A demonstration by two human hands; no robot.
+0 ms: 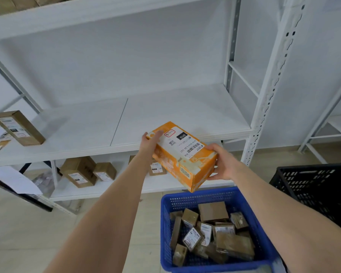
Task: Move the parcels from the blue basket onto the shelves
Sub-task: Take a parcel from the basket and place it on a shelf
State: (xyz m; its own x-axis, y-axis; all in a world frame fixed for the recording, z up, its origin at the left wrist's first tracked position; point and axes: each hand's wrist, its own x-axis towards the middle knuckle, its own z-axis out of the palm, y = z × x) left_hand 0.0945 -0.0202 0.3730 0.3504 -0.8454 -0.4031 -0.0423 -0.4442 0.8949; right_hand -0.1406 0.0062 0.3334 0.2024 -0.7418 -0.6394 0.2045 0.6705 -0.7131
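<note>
An orange parcel (182, 154) with a white shipping label hangs in the air above the blue basket (165, 217), just in front of the middle shelf (165, 119). My left hand (151, 141) grips its far left end, fingers curled over the top. My right hand (221, 164) holds its near right end, thumb on top and fingers underneath. Several brown cardboard parcels (213, 231) lie heaped inside the basket on the floor.
The white shelf unit has a brown box (20, 128) at the left of the middle shelf and brown boxes (81, 172) on the lower shelf. A black crate (319, 186) stands on the right. White papers (12, 179) overhang at the left.
</note>
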